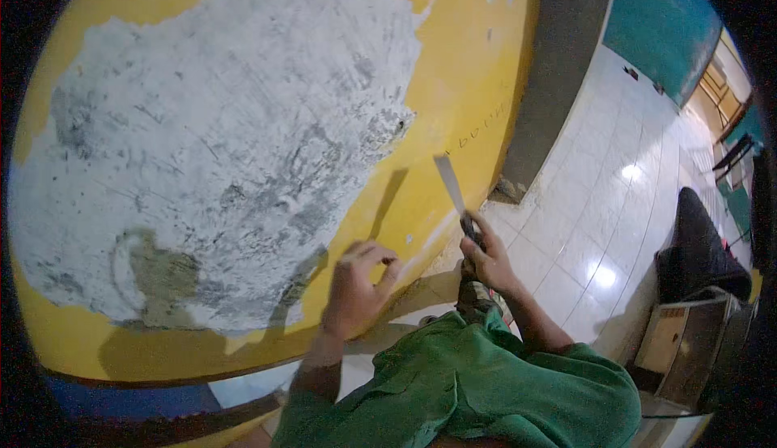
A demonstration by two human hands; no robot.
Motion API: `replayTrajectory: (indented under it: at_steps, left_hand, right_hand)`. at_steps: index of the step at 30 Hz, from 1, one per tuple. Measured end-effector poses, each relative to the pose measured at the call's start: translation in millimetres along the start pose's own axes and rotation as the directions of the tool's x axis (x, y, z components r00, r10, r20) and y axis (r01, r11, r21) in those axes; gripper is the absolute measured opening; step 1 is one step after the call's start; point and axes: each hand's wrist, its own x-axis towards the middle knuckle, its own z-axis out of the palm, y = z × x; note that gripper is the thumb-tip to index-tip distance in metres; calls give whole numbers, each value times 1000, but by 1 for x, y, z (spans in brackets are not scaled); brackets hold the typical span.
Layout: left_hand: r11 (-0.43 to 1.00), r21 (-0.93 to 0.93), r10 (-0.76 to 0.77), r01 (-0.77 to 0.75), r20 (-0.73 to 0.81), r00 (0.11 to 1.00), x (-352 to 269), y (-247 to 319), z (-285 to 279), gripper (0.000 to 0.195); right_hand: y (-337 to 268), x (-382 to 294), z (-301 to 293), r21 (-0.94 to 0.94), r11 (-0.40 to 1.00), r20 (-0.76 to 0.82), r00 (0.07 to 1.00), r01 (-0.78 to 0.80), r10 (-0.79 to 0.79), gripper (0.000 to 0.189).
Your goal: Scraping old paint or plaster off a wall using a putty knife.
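My right hand (491, 263) grips the dark handle of a putty knife (450, 184), its flat metal blade pointing up and away from me. The blade is in front of the yellow wall (467, 71); I cannot tell whether its tip touches. My left hand (361, 284) is raised by the wall's lower part, fingers bent, thumb apart from them, with nothing visible in it. A large patch of the wall (243, 120) is stripped of yellow paint and shows rough white and grey plaster. Shadows of my head and the knife fall across the wall.
A grey vertical strip (561, 65) edges the wall at right. Beyond lies a glossy tiled floor (583, 205). A wooden cabinet (686, 339) with dark cloth (698, 254) over it stands at right. A teal wall (661, 23) rises behind. Handwritten marks cross the yellow paint.
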Motion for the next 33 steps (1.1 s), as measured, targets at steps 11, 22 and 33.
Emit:
replayTrajectory:
  at_steps: [11,22,33]
  left_hand:
    - [999,-18,27,-34,-291,956,102,70,-29,16]
    - [899,337,381,-282,-282,880,123,74,-74,8]
    - [495,842,575,-216,-131,807,192,77,-66,28]
  right_hand:
    - [-76,68,69,-168,849,-207,824,502,-528,49]
    - [-101,97,90,-28,899,-166,885,437,-435,49]
    - [-120,74,81,2,973,-29,973,230,-229,48]
